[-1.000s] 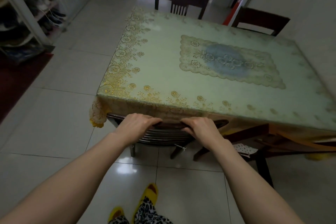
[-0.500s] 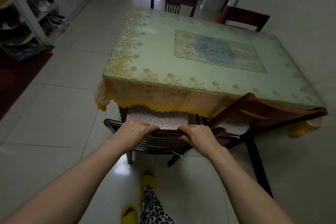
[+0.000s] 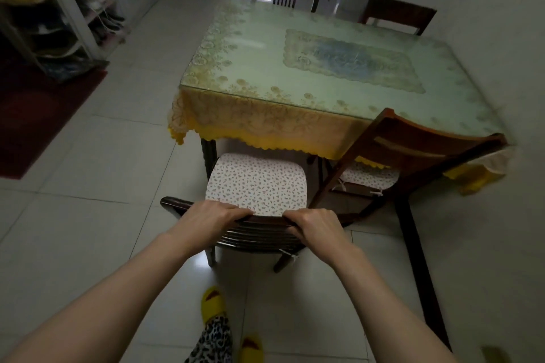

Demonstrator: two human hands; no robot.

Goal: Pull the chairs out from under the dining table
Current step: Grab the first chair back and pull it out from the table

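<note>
gripping the top rail of the near chair (image 3: 256,186), left hand (image 3: 211,219) and right hand (image 3: 315,227) are clamped side by side. since a second ago the cushion, then hidden under the table (image 3: 295,68), is drawn nearly clear. second chair (image 3: 413,150) at 2 o'clock remains tucked; two more at 12 and 1 o'clock are untouched.

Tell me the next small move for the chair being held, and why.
Probably let go of this chair and turn to the second chair on the right. Both the left hand and right hand grip its top rail, and its cushioned seat already sits almost wholly clear of the tablecloth edge, while the second chair's seat remains tucked under the table.
</note>
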